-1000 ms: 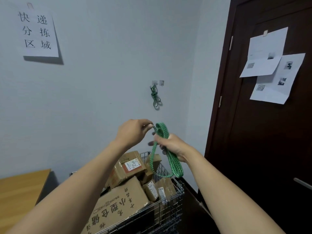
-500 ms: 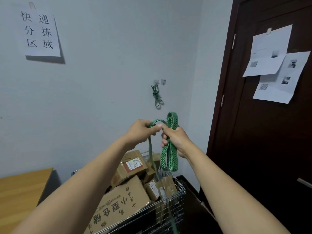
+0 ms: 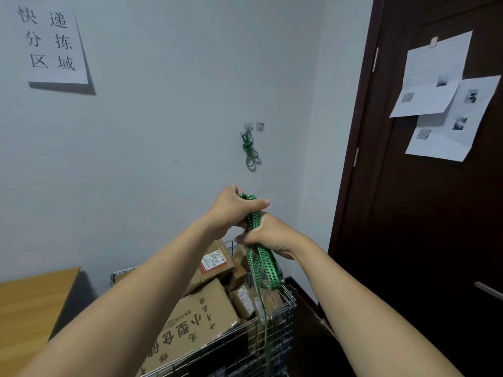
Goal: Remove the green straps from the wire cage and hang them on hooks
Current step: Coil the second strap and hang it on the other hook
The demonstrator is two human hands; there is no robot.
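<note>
Green woven strap (image 3: 261,257) bunched in both hands over silver wire cage (image 3: 283,308) far right corner; left hand (image 3: 234,210) and right hand (image 3: 268,235) each in closed grip. Tail trails down; coil it tight, then loop on free wall hook (image 3: 260,127).

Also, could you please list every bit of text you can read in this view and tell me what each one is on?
"快递分拣区域": white paper sign on the wall, upper left.
"十斗小型仓储": printed on the large cardboard box in the wire cage, seen upside down; the second character is uncertain and further characters are cut off.
Shipping labels on the smaller boxes: too small to read.
Papers on the door: photos and a QR code, text too blurred.
</note>
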